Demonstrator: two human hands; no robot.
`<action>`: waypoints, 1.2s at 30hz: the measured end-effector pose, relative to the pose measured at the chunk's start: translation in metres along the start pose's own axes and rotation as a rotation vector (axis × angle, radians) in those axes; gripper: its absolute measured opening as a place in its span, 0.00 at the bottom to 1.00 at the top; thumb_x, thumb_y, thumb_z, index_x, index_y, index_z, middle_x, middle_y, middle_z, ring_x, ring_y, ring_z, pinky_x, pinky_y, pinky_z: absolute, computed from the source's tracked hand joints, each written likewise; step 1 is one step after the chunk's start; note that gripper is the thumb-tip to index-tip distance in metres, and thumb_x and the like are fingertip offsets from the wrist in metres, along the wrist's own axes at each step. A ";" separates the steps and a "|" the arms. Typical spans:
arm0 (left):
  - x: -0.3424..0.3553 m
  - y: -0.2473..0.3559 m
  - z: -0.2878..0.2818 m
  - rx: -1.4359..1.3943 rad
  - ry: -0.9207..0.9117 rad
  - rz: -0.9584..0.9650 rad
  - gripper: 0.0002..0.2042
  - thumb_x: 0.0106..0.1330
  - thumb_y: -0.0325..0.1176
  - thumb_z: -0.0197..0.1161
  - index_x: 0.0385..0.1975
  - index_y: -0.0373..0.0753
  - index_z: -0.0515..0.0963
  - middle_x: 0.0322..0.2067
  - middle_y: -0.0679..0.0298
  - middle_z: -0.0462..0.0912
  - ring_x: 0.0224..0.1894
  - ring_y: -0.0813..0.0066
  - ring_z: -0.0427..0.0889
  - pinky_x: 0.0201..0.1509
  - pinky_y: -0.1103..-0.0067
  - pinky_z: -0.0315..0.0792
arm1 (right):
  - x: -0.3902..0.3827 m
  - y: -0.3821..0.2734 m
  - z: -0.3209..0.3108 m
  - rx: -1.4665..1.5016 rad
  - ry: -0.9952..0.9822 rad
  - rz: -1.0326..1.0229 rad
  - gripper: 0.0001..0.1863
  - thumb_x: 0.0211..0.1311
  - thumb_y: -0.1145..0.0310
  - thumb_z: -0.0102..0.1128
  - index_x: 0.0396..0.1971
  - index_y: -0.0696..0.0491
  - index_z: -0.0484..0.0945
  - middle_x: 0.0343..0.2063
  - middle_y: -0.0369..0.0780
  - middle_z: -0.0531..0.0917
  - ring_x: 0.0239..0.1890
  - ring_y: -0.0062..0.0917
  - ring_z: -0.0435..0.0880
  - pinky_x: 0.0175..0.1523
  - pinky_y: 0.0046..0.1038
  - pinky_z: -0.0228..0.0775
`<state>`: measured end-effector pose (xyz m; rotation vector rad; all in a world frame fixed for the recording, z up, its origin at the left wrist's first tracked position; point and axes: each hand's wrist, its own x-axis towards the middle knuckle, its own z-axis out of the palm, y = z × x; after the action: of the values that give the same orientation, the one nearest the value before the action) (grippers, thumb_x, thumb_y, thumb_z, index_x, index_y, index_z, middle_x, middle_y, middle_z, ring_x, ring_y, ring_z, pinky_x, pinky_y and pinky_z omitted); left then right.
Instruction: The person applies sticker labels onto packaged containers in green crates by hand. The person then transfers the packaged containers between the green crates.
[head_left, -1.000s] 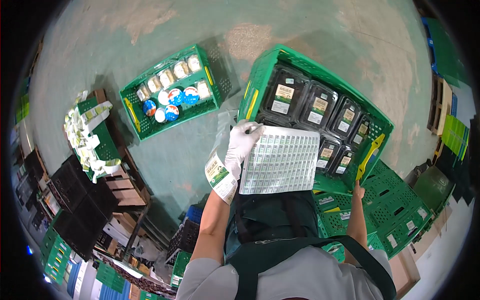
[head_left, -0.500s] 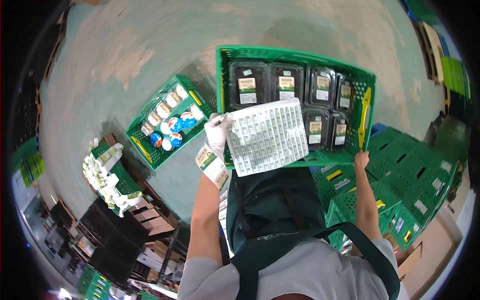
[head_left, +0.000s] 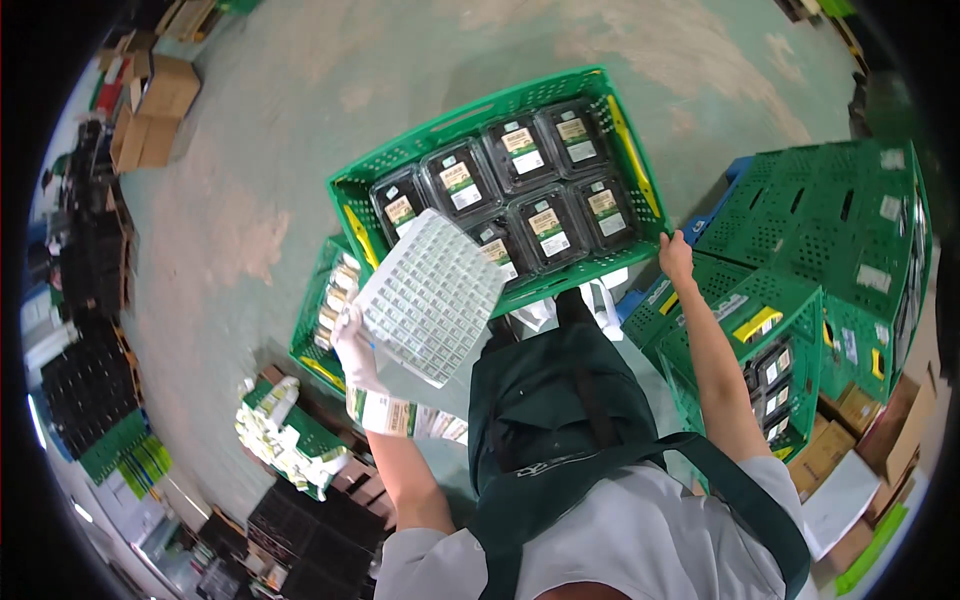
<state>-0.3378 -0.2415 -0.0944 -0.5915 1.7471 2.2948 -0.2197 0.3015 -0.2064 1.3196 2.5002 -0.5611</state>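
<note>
My white-gloved left hand [head_left: 357, 350] is closed on the edge of a white sheet of small printed labels [head_left: 435, 295]. A strip of larger green-and-beige labels [head_left: 398, 415] hangs at that wrist. The sheet covers the near left part of a big green crate [head_left: 460, 135] with yellow handles. Inside it sit several clear-lidded dark plastic food boxes [head_left: 548, 230], each bearing a label. My bare right hand [head_left: 677, 258] grips the crate's near right corner. Whether the left hand also touches the crate is hidden by the sheet.
Partly behind the big crate, a smaller green crate [head_left: 308, 325] holds white-topped packs. Crumpled label backing [head_left: 285, 440] lies heaped at the left. Stacked green crates [head_left: 800, 200] stand close on the right. Cardboard boxes [head_left: 160, 110] are at the far left.
The big crate has turned counterclockwise and shifted left, now overlapping the smaller crate. The label sheet has tilted and moved left and down with my left hand. My right hand keeps its corner grip.
</note>
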 end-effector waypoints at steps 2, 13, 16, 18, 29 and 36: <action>-0.030 0.024 0.013 -0.017 -0.054 -0.032 0.19 0.59 0.26 0.55 0.50 0.25 0.69 0.47 0.57 0.75 0.49 0.70 0.72 0.58 0.78 0.61 | -0.022 0.010 -0.007 0.141 0.063 -0.111 0.20 0.60 0.58 0.50 0.47 0.55 0.66 0.34 0.55 0.78 0.41 0.54 0.74 0.44 0.47 0.66; -0.161 0.083 0.091 0.255 -0.667 0.087 0.10 0.49 0.33 0.67 0.25 0.32 0.77 0.39 0.48 0.80 0.39 0.65 0.79 0.44 0.74 0.72 | -0.227 0.013 -0.085 0.585 0.005 -0.363 0.14 0.54 0.68 0.59 0.38 0.59 0.76 0.29 0.46 0.82 0.34 0.30 0.83 0.39 0.28 0.75; -0.182 0.088 0.120 0.439 -0.858 0.044 0.07 0.51 0.28 0.66 0.26 0.31 0.78 0.36 0.52 0.81 0.40 0.68 0.79 0.45 0.76 0.72 | -0.275 0.019 -0.117 0.769 0.064 -0.460 0.15 0.51 0.68 0.63 0.38 0.59 0.76 0.35 0.45 0.81 0.35 0.29 0.82 0.38 0.27 0.76; -0.204 0.094 0.142 0.501 -0.904 -0.043 0.04 0.51 0.23 0.64 0.26 0.31 0.78 0.36 0.53 0.82 0.40 0.69 0.80 0.46 0.76 0.72 | -0.299 0.025 -0.137 0.729 0.222 -0.639 0.17 0.48 0.67 0.66 0.38 0.57 0.77 0.37 0.44 0.81 0.39 0.33 0.80 0.43 0.28 0.74; -0.320 0.054 0.297 0.817 -1.367 0.251 0.11 0.51 0.22 0.62 0.35 0.32 0.80 0.33 0.62 0.82 0.35 0.81 0.79 0.43 0.83 0.71 | -0.378 0.134 -0.224 0.781 0.118 -0.672 0.11 0.48 0.66 0.67 0.31 0.54 0.79 0.24 0.40 0.81 0.24 0.28 0.79 0.29 0.25 0.70; -0.398 -0.044 0.394 0.525 -1.273 0.001 0.13 0.54 0.20 0.61 0.41 0.32 0.78 0.34 0.66 0.81 0.34 0.84 0.77 0.40 0.86 0.71 | -0.360 0.265 -0.272 0.737 0.208 -0.405 0.12 0.48 0.68 0.68 0.32 0.58 0.79 0.23 0.40 0.81 0.23 0.20 0.78 0.29 0.21 0.70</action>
<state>-0.0389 0.1801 0.1247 0.7969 1.4349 1.4045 0.1874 0.2965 0.1225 1.0909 2.8756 -1.6320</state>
